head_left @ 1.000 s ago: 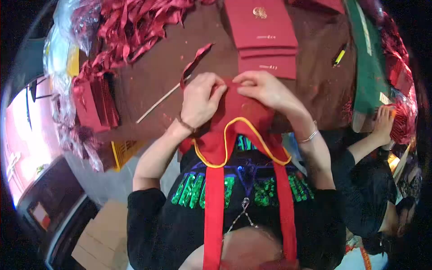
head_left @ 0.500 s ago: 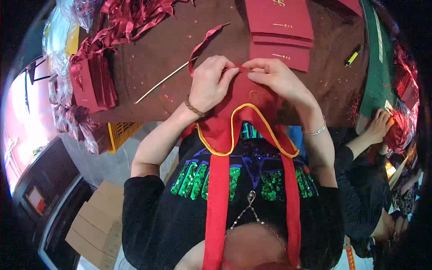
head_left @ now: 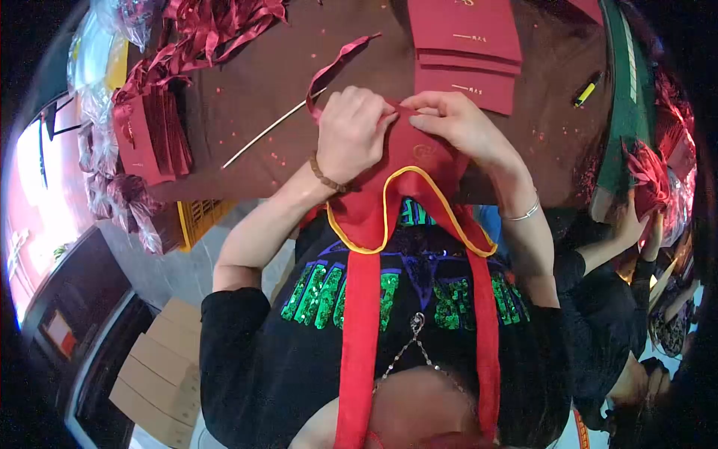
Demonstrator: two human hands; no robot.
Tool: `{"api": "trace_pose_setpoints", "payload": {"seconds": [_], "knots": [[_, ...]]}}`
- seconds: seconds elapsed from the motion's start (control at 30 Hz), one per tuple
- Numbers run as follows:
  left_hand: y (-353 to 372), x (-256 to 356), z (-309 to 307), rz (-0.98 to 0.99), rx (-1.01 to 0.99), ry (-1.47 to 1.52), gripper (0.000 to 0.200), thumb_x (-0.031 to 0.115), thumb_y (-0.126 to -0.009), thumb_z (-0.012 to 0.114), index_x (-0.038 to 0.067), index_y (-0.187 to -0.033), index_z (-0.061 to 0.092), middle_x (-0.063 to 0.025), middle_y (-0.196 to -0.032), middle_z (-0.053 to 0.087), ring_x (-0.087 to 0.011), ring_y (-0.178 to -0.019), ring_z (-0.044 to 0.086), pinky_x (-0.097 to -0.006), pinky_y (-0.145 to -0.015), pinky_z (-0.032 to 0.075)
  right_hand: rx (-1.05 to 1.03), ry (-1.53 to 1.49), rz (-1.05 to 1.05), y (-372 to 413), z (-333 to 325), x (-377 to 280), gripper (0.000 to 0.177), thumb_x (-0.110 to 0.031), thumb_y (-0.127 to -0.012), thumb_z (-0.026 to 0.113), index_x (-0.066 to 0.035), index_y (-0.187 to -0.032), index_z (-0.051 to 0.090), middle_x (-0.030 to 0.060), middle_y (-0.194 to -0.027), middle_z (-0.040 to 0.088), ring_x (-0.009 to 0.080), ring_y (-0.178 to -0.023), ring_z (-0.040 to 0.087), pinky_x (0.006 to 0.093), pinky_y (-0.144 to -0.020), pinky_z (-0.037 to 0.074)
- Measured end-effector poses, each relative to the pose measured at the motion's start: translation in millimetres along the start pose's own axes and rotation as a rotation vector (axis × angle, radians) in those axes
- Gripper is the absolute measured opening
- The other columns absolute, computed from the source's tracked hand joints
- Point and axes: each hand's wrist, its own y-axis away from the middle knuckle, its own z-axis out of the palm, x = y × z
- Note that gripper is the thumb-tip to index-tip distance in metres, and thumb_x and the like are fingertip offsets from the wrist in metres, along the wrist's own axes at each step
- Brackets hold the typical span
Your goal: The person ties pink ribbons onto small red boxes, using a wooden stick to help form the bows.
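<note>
My left hand is closed in a pinch at the top edge of a red pouch or card with a gold emblem. At the same edge my right hand pinches with thumb and fingers, close beside the left. A dark red ribbon runs up from beside my left hand across the brown table. A thin pale stick lies slanting left of that hand. Below the held piece hangs a red apron with yellow trim.
Red cards lie stacked at the top centre. A ribbon heap and upright red cards are at the left. A yellow marker lies right. At the far right a co-worker's hands hold a red bundle.
My left hand has turned slightly, knuckles more upward, and the held piece shows more of its emblem. The co-worker's hands now hold up a red bundle.
</note>
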Motion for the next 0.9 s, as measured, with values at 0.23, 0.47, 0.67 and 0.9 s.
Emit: {"api": "trace_pose_setpoints", "payload": {"seconds": [0.23, 0.47, 0.67, 0.9], "knots": [[10, 4, 10, -0.060, 0.071, 0.028, 0.014, 0.004, -0.069, 0.067, 0.005, -0.076, 0.055, -0.0116, -0.069, 0.052, -0.0306, -0.065, 0.050, -0.0381, -0.059, 0.037, -0.006, 0.021, 0.011, 1, 0, -5, 0.030, -0.010, -0.085, 0.054, 0.005, -0.111, 0.055, -0.0017, -0.088, 0.057, 0.0040, -0.080, 0.050, 0.0186, -0.071, 0.041], [-5, -8, -13, -0.297, -0.315, 0.243, 0.013, 0.010, -0.077, 0.065, 0.001, -0.080, 0.056, -0.0131, -0.075, 0.058, -0.0270, -0.072, 0.058, -0.0345, -0.063, 0.044, 0.007, 0.066, -0.009, 1, 5, -4, 0.030, -0.009, -0.085, 0.053, 0.006, -0.111, 0.054, 0.0053, -0.098, 0.061, 0.0086, -0.091, 0.054, 0.0225, -0.080, 0.043], [-5, -11, -21, -0.278, -0.315, 0.223, 0.011, 0.011, -0.077, 0.063, 0.002, -0.080, 0.057, -0.0124, -0.075, 0.058, -0.0272, -0.073, 0.058, -0.0351, -0.064, 0.044, 0.099, 0.391, -0.104, 3, 5, -8, 0.031, -0.009, -0.085, 0.054, 0.004, -0.112, 0.054, 0.0049, -0.100, 0.061, 0.0092, -0.091, 0.055, 0.0243, -0.081, 0.043], [5, -1, -13, -0.411, -0.139, 0.298, 0.010, 0.013, -0.077, 0.063, 0.004, -0.079, 0.059, -0.0108, -0.077, 0.059, -0.0284, -0.074, 0.057, -0.0365, -0.065, 0.043, 0.042, 0.204, -0.014, 0, -7, 0, 0.037, -0.015, -0.080, 0.060, 0.003, -0.113, 0.055, 0.0128, -0.102, 0.063, 0.0198, -0.095, 0.059, 0.0294, -0.082, 0.046]]}}
